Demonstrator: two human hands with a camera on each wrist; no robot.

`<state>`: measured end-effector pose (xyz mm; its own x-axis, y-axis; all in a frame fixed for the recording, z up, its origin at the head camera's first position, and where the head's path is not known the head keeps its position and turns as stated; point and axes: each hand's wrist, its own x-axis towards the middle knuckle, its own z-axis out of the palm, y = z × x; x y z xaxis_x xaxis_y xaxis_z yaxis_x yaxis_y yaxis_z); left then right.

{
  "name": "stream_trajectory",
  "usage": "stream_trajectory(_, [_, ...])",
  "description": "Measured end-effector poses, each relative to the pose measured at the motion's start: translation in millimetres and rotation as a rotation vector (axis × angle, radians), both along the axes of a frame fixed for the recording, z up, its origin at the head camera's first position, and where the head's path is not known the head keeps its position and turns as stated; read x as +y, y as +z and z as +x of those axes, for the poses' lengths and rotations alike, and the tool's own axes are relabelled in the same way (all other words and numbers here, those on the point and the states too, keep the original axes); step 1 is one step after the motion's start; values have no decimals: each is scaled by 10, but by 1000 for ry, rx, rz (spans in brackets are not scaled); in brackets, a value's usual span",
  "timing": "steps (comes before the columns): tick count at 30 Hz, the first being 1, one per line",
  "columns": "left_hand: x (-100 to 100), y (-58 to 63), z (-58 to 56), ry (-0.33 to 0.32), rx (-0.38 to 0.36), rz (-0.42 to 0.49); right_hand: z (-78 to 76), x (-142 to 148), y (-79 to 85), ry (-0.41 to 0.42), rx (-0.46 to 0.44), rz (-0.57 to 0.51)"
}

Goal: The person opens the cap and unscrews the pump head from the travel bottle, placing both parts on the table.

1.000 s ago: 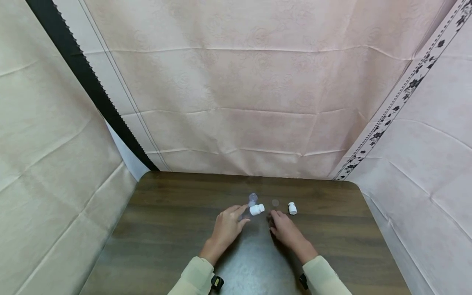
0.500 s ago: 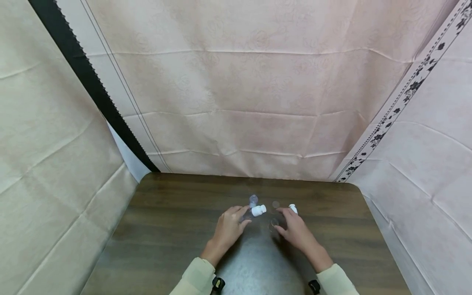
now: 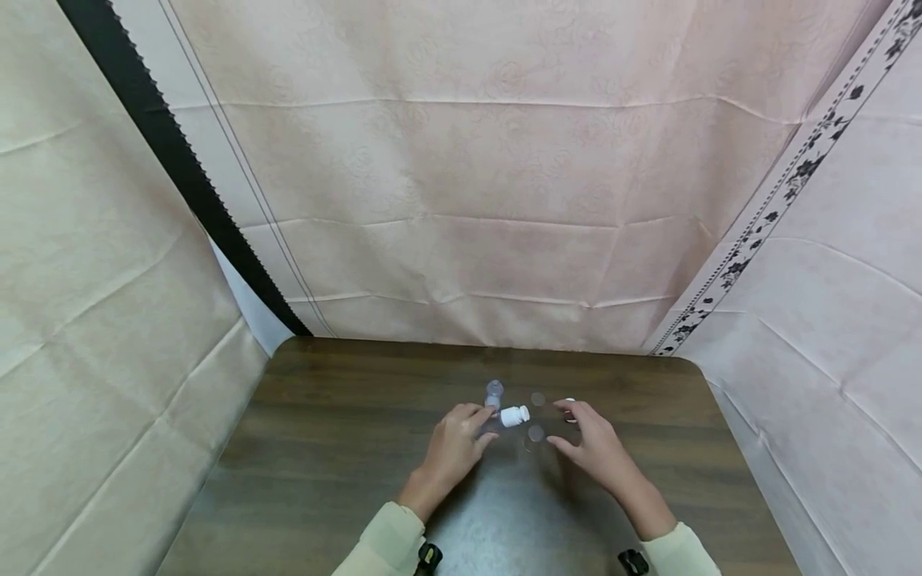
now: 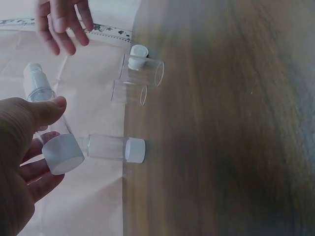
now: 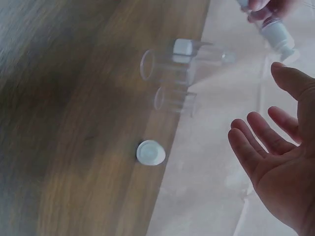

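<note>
My left hand [image 3: 454, 444] grips a clear pump bottle [image 4: 63, 155] with a white pump head and a white base, tilted above the table. Fingers spread and holding nothing, my right hand [image 3: 598, 448] hovers to the right of two clear cylindrical caps. The larger cap [image 4: 142, 70] and the smaller cap [image 4: 129, 92] stand on the wooden table between the hands. Beyond my left fingers stands a second clear bottle [image 4: 106, 146] with a white base. A white pump top [image 5: 150, 152] stands to the right of the caps, partly hidden behind my right fingers in the head view.
The wooden table [image 3: 324, 448] ends at a far edge, right behind these parts. Pale cloth [image 3: 461, 200] hangs at the back and both sides. Dark bands circle both wrists, the left band [image 3: 428, 556] next to a pale sleeve [image 3: 382, 544].
My right hand has let go of a clear cap, which now stands on the table, and has moved right with its fingers spreading. The left hand has shifted slightly right with its bottle.
</note>
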<state>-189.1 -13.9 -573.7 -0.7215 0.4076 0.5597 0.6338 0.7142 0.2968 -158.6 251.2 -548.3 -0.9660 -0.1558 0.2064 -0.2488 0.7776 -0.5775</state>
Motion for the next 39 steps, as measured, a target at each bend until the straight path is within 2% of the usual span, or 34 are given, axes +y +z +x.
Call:
stream_trajectory(4, [41, 7, 11, -15, 31, -23, 8, -63, 66, 22, -36, -93])
stream_trajectory(8, [97, 8, 19, -27, 83, -32, 9, -162, 134, 54, -133, -265])
stream_trajectory(11, [141, -4, 19, -30, 126, -41, 4, -240, 168, 63, -203, -352])
stream_trajectory(19, [214, -11, 40, -18, 145, -105, -16, -374, 175, 10, -261, -403])
stream_trajectory(24, [232, -4, 42, -21, 185, -107, -34, -382, 108, -23, -262, -372])
stream_trajectory(30, [256, 22, 66, -39, 215, -100, -29, -387, 29, -24, -236, -419])
stream_trajectory(36, [267, 37, 84, -43, 187, -78, 6, -417, 16, -70, -118, -356])
stream_trajectory(39, [265, 38, 90, -52, 171, -52, 24, -423, 31, -43, -20, -295])
